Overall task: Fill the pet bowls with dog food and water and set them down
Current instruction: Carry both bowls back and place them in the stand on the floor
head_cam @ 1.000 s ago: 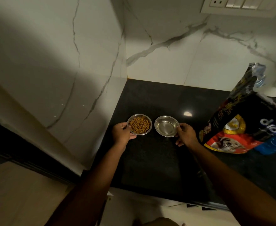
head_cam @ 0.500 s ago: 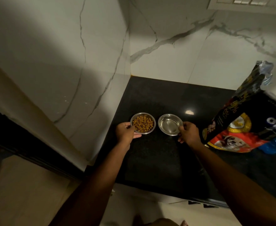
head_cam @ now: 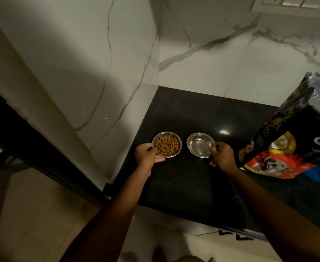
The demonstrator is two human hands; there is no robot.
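Both bowls filled, side by side on the black counter [head_cam: 183, 178]. Left hand [head_cam: 146, 157] fingers grip the food bowl [head_cam: 167, 144] rim; right hand [head_cam: 223, 156] fingers pinch the water bowl [head_cam: 200, 144] rim. Probably pickup step; next: lift both level, water especially, and carry to set down.

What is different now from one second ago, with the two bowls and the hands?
Nothing visibly changed. The left hand still grips the kibble bowl, the right hand the water bowl, side by side on the black counter; the dog food bag stands as before.
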